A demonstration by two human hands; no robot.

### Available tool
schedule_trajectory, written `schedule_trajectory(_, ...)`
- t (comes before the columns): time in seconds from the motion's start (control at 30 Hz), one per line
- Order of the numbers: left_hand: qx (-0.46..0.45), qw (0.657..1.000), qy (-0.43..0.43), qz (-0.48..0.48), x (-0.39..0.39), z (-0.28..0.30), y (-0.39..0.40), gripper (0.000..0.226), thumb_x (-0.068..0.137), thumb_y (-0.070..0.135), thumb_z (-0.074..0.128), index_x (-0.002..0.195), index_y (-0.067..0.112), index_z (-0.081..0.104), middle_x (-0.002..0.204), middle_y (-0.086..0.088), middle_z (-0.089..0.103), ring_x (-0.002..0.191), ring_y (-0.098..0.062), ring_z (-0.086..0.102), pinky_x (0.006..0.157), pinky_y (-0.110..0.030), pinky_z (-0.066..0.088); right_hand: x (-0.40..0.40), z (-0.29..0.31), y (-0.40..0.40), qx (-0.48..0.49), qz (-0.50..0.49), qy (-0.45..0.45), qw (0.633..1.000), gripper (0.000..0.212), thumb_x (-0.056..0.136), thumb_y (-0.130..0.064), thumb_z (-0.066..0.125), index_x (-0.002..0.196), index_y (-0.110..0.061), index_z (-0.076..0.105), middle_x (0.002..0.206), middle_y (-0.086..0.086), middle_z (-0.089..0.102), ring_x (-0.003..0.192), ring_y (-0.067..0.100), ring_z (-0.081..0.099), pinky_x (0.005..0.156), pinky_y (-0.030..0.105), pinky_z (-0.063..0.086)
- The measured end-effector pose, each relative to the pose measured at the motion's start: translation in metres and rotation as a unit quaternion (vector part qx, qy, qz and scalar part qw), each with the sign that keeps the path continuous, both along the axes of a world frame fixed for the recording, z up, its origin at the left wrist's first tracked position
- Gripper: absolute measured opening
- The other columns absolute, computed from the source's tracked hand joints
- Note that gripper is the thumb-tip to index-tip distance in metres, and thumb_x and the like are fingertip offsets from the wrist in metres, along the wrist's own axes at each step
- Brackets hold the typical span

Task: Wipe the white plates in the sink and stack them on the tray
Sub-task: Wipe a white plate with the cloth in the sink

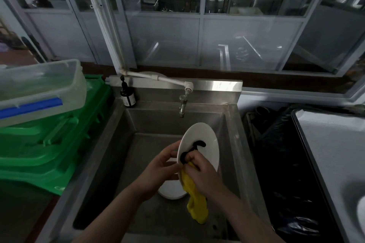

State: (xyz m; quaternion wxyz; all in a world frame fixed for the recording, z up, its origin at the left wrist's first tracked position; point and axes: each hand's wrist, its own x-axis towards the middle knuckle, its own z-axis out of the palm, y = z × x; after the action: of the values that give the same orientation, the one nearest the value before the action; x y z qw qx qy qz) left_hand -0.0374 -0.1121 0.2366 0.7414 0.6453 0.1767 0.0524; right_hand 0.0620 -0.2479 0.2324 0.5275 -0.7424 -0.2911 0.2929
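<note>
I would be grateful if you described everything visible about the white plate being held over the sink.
The white plate is oval-looking, glossy, probably ceramic, tilted on edge above the sink. A black curved smear crosses its face. The left hand grips its left rim; the right hand presses a yellow cloth against its lower part.

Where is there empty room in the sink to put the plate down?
The sink floor is bare on its left half, and at the back below the tap. The front middle is crowded: another white plate lies there under both hands, and the yellow cloth hangs over the front right.
</note>
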Motion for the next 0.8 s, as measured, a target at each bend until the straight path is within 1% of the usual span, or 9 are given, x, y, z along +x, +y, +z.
schedule_trajectory(0.1,-0.012,1.000,0.010,0.004,-0.003,-0.002,-0.001,0.058,0.098,0.004,0.057,0.140,0.043,0.052,0.129,-0.009,0.062,0.115,-0.029,0.065,0.093,-0.050,0.057,0.002,0.004,0.003,0.014,0.019,0.002,1.000,0.019,0.095,-0.013,0.058,0.088,-0.031,0.060,0.085,-0.009,0.066,0.085,0.001,0.062,0.070,0.015,0.046)
schedule_trajectory(0.17,-0.022,1.000,0.010,0.012,-0.005,-0.003,-0.001,0.057,0.098,0.003,0.055,0.140,0.042,0.052,0.128,-0.007,0.063,0.115,-0.028,0.066,0.094,-0.052,0.056,0.003,0.006,0.003,0.022,0.028,0.026,0.999,0.017,0.095,-0.014,0.058,0.092,-0.030,0.064,0.090,-0.007,0.068,0.088,0.004,0.064,0.073,0.018,0.050)
schedule_trajectory(0.23,-0.030,0.999,0.007,0.018,-0.006,-0.003,-0.002,0.056,0.098,0.003,0.054,0.138,0.043,0.054,0.127,-0.007,0.063,0.115,-0.027,0.066,0.094,-0.054,0.055,0.004,0.006,0.002,0.028,0.036,0.031,0.998,0.017,0.096,-0.014,0.058,0.094,-0.029,0.066,0.092,-0.005,0.069,0.089,0.006,0.065,0.076,0.019,0.053)
schedule_trajectory(0.33,-0.046,0.998,-0.003,0.036,-0.007,-0.003,-0.007,0.056,0.098,0.002,0.054,0.132,0.047,0.059,0.125,-0.005,0.065,0.115,-0.026,0.066,0.092,-0.049,0.057,0.006,0.005,-0.001,0.026,0.053,0.031,0.998,0.014,0.095,-0.014,0.059,0.094,-0.025,0.068,0.089,-0.003,0.069,0.086,0.005,0.064,0.074,0.019,0.052)
schedule_trajectory(0.4,-0.051,0.998,-0.005,0.045,-0.007,-0.004,-0.010,0.056,0.097,0.002,0.054,0.131,0.046,0.059,0.125,-0.004,0.066,0.114,-0.025,0.066,0.088,-0.044,0.058,0.009,0.003,-0.004,0.014,0.071,0.023,0.997,0.013,0.095,-0.015,0.060,0.094,-0.025,0.068,0.087,-0.005,0.069,0.085,0.003,0.064,0.073,0.018,0.051)
schedule_trajectory(0.47,-0.049,0.998,-0.004,0.050,-0.007,-0.006,-0.012,0.056,0.097,0.002,0.054,0.135,0.043,0.055,0.125,-0.004,0.066,0.114,-0.024,0.066,0.085,-0.041,0.058,0.011,-0.002,-0.008,-0.005,0.084,0.012,0.996,0.014,0.093,-0.017,0.062,0.094,-0.029,0.068,0.090,-0.007,0.070,0.088,0.005,0.065,0.076,0.020,0.052)
schedule_trajectory(0.6,-0.035,0.997,0.000,0.076,-0.007,-0.005,-0.014,0.052,0.097,0.004,0.057,0.135,0.039,0.055,0.120,0.000,0.068,0.109,-0.023,0.069,0.081,-0.040,0.060,0.012,-0.016,-0.017,-0.056,0.098,-0.003,0.994,0.011,0.092,-0.021,0.062,0.100,-0.023,0.069,0.097,-0.002,0.069,0.094,0.011,0.065,0.085,0.030,0.056)
schedule_trajectory(0.7,-0.030,0.994,0.002,0.101,-0.007,-0.005,-0.014,0.052,0.096,0.001,0.056,0.132,0.038,0.056,0.112,0.003,0.071,0.105,-0.023,0.071,0.077,-0.040,0.060,0.014,-0.025,-0.022,-0.087,0.096,-0.010,0.991,0.011,0.088,-0.023,0.061,0.097,-0.023,0.068,0.094,-0.001,0.069,0.092,0.013,0.065,0.086,0.036,0.056)
schedule_trajectory(0.8,-0.016,0.992,-0.005,0.126,-0.007,-0.003,-0.015,0.052,0.096,-0.001,0.055,0.132,0.037,0.056,0.109,0.005,0.073,0.103,-0.021,0.071,0.074,-0.038,0.060,0.018,-0.031,-0.027,-0.110,0.087,-0.015,0.990,0.009,0.088,-0.019,0.060,0.093,-0.020,0.067,0.092,0.002,0.068,0.091,0.016,0.064,0.085,0.040,0.054)
